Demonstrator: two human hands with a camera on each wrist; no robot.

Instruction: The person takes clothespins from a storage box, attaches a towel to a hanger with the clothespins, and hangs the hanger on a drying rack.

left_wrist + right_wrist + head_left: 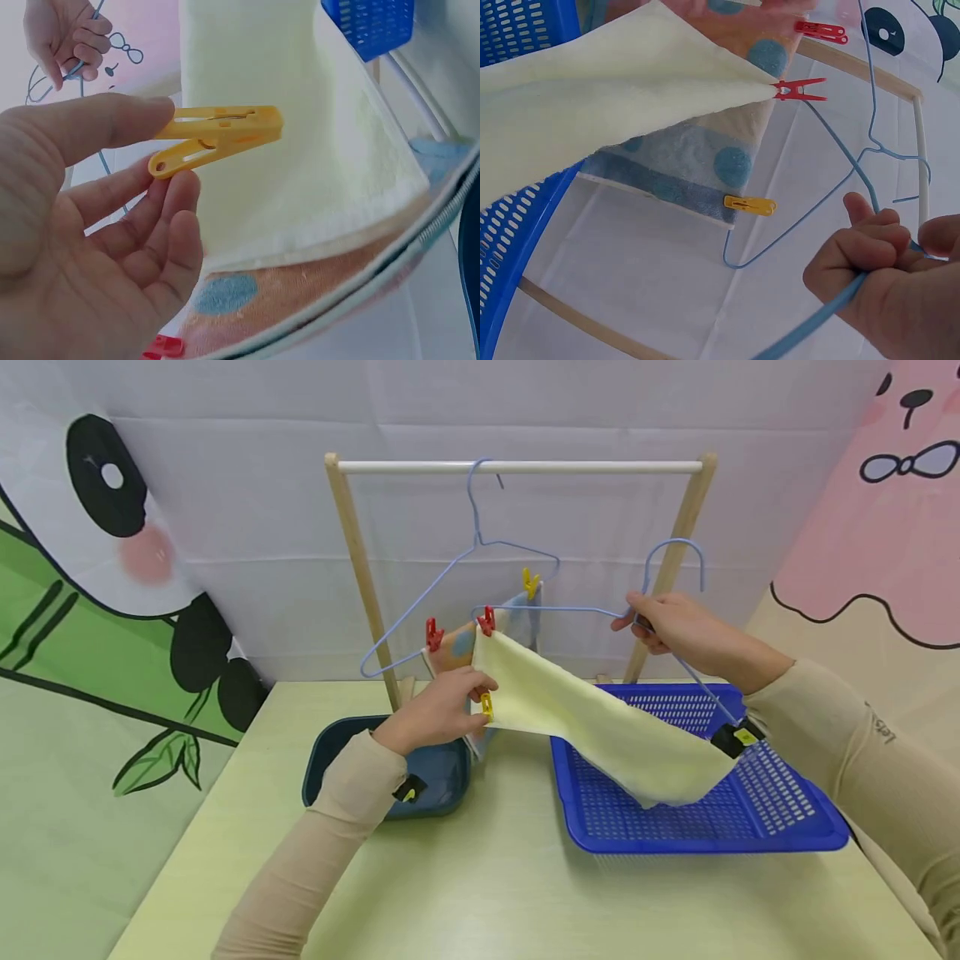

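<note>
My left hand pinches a yellow clothespin by its handles, thumb on one side and fingers on the other. The clothespin overlaps a pale yellow towel in the left wrist view. My right hand grips a blue wire hanger near the base of its hook, holding it tilted. A red clothespin fastens one corner of the yellow towel to this hanger's end. The rest of the towel droops toward the right, over a blue basket.
A second blue hanger hangs from the white bar of a wooden rack, bearing a patterned towel held by red and yellow clothespins. The blue basket stands right, a dark teal bin left.
</note>
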